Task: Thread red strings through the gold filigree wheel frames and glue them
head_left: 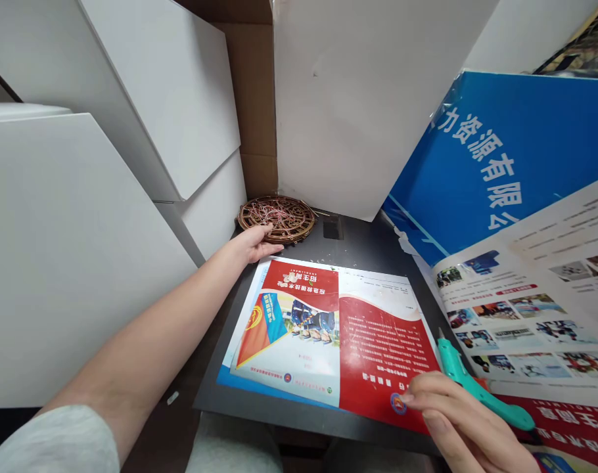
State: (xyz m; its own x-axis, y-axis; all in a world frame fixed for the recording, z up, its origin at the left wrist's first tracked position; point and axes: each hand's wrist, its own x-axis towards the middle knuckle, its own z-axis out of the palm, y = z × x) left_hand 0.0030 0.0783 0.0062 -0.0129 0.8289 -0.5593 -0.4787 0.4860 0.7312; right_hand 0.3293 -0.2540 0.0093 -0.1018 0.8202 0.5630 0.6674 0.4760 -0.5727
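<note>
At the far left corner of the dark board, a round brown wicker piece (299, 231) lies with thin reddish and pale strands on top. My left hand (260, 244) grips its near left rim, the thumb over the edge and the other fingers low beside it. My right hand (464, 417) hovers over the lower right corner of a red and white brochure (378, 341), fingers loosely bent and the thumb apart, with nothing visible between them. Just beyond that hand lies a teal glue gun (476, 387), its nozzle pointing away from me. Small pale bits sit on the brochure's top part.
White boxes (165, 85) rise on the left, and a white panel (358, 98) stands at the back. To the right are a blue sign (540, 138) and an open printed leaflet (535, 302). The dark board (372, 243) has a square hole and scattered crumbs.
</note>
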